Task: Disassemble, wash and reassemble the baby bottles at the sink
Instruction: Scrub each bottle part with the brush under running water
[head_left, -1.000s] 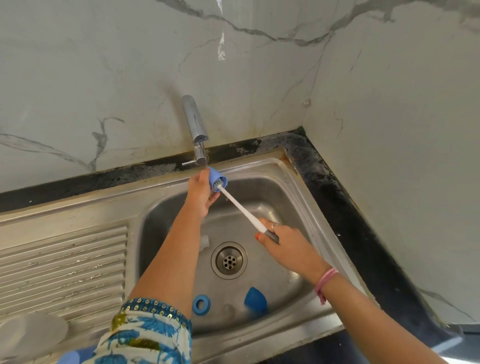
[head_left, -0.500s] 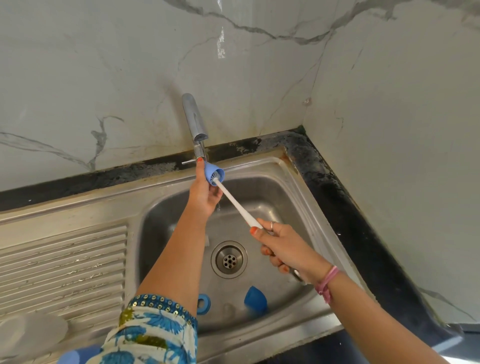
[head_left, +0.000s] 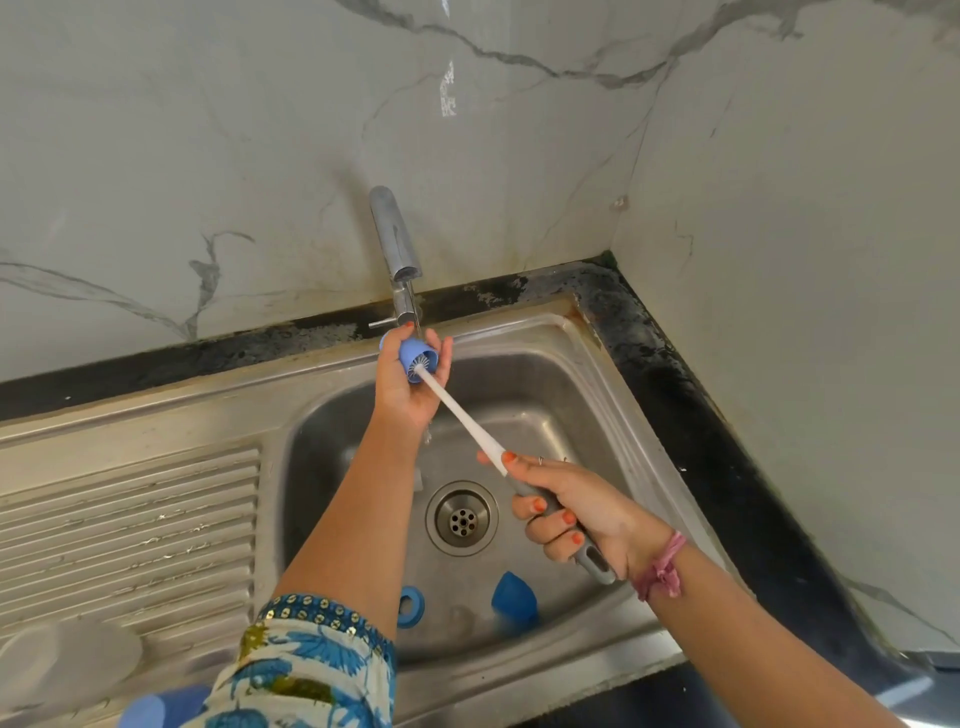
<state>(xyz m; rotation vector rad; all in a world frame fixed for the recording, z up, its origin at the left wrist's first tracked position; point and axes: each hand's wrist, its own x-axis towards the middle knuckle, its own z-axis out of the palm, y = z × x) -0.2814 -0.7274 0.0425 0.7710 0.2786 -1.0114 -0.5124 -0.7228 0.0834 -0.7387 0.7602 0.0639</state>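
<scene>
**— Why hold the cap so high, right up at twelve o'clock?**

I keep the small blue cap (head_left: 414, 358) just under the tap (head_left: 396, 244) so the thin stream of water runs over it and my left hand (head_left: 410, 389) while I scrub. My left fingers (head_left: 442, 347) are wrapped around its outside, clamped on it, with the open mouth turned toward four o'clock. That lets the bottle brush (head_left: 462, 415) go straight in from my right hand (head_left: 576, 512), whose fingers are closed tight around the grey handle.

**— And the other pieces?**

A blue ring (head_left: 411, 605) and a blue dome-shaped piece (head_left: 513, 597) lie at six o'clock on the floor of the sink (head_left: 613, 395), apart from each other and clear of the drain (head_left: 461, 518). I judge they wait there for their own wash.

**— Have you room to work?**

Enough. The basin is open under my hands, so the brush can slide in and out freely. The tight edges are the tap tip, almost touching my left fingertips, and the wall at one o'clock. The ribbed draining board (head_left: 130, 525) at nine o'clock looks a good place for clean parts.
</scene>
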